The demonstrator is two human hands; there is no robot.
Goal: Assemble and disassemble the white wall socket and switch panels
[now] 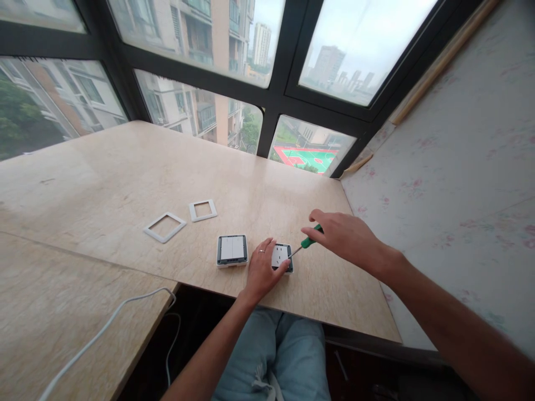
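My left hand grips a wall socket by its sides, holding it down on the tabletop; the fingers cover its left edge and lower part. In my right hand is a screwdriver with a green handle and a thin metal shaft. Its tip meets the socket's right edge, at a slant from the upper right. Left of my left hand lies a wall switch with two white rockers and a dark surround. Any screw under the tip is too small to make out.
Two white cover frames, a larger frame and a smaller frame, lie farther left on the stone-patterned tabletop. A white cable runs over the left edge. Windows stand behind, and a papered wall bounds the right side.
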